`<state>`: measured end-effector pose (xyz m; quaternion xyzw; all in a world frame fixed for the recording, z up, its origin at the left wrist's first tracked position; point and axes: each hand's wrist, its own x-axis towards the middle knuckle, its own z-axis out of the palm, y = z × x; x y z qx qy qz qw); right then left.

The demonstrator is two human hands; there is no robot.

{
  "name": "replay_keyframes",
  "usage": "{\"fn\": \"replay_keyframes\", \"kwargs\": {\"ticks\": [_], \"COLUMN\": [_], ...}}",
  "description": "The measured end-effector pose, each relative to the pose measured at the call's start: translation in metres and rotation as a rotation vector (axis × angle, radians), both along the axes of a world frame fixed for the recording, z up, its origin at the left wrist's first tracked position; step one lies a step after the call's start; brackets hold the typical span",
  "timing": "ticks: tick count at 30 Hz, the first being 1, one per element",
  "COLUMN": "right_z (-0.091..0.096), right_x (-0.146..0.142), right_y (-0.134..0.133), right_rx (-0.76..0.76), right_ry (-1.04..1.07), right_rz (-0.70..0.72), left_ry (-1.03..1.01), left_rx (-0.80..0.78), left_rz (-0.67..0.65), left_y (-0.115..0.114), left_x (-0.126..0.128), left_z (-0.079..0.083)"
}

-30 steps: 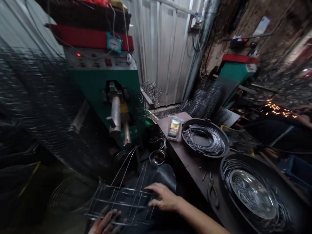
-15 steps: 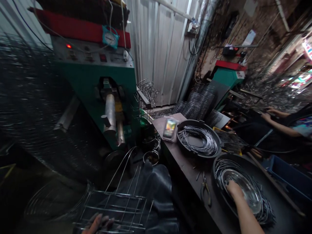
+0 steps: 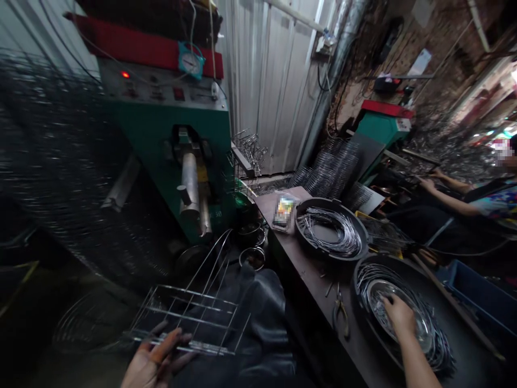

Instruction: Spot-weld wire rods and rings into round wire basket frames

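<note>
Beside the bench edge [image 3: 311, 275], right hand [image 3: 399, 318] spread in a black basin [image 3: 361, 318], left hand [image 3: 155, 360] gripping a wire frame [image 3: 189, 318]

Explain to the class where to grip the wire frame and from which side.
Grip the wire frame by its nearest crossbar from the near side, as the left hand does: that bar is straight, while long wires fan out at the far end.
</note>
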<state>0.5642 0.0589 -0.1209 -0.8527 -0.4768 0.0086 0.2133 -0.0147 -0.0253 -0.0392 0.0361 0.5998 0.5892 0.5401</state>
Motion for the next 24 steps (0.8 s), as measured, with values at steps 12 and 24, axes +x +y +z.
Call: {"fn": "replay_keyframes", "kwargs": {"ticks": [12, 24], "right_z": [0.074, 0.06], "right_x": [-0.368, -0.448], "right_y": [0.091, 0.106], "right_rx": [-0.055, -0.176], "right_ry": [0.911, 1.326], "right_rz": [1.001, 1.082], "left_ry": [0.038, 0.042], "left_rx": [0.242, 0.292], "left_rz": [0.014, 0.012], "left_y": [0.001, 0.006], "left_x": [0.015, -0.011], "left_z": [-0.01, -0.024]}}
